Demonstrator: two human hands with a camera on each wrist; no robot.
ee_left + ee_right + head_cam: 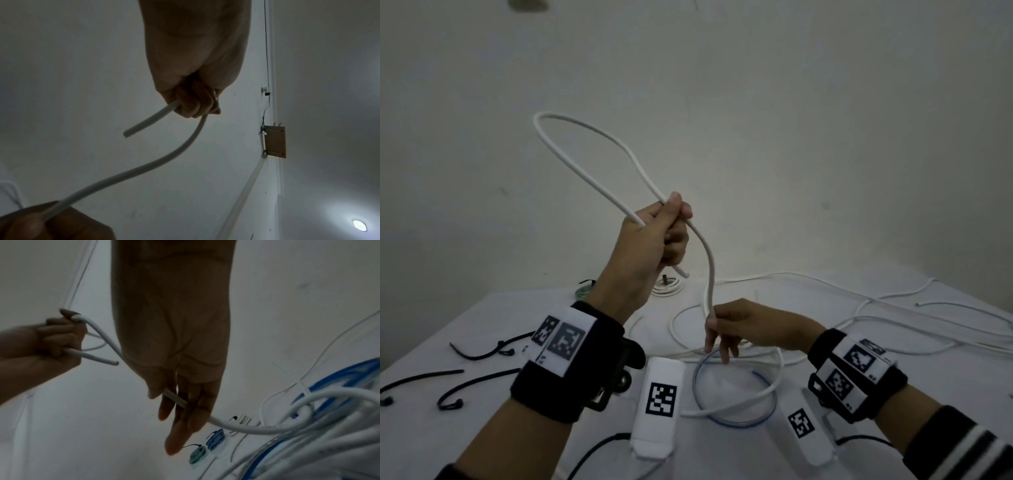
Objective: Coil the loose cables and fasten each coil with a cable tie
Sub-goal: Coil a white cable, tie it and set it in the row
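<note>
The left hand (654, 240) is gripping a thick white cable (710, 274) in a closed fist, raised above the table (482, 325); one loop of the cable is standing up out of the fist against the wall, and the short cut end is poking out below the fingers. From the fist the cable is sagging down to the right hand (743, 329), which is pinching it between the thumb and the first fingers while the other fingers are pointing down, fairly straight. Below that hand the cable is running onto the table among other loose white cables (859, 308) and across a ring of clear blue-tinted tubing (736, 423).

The left wrist view is showing what the head view cannot: the fingers (191, 104) curled tight round two strands, with the cut end (127, 134) jutting free (its core is too dim to make out). The right wrist view is showing the cable passing between the right hand's fingers (164, 408), and, beyond them, three small coils already tied: a teal one (197, 454), a blue one (214, 440) and a white one (242, 419). In the head view only the teal and white coils are peeking out behind the left forearm.

Black cable ties (479, 353) are lying loose on the left part of the table.
</note>
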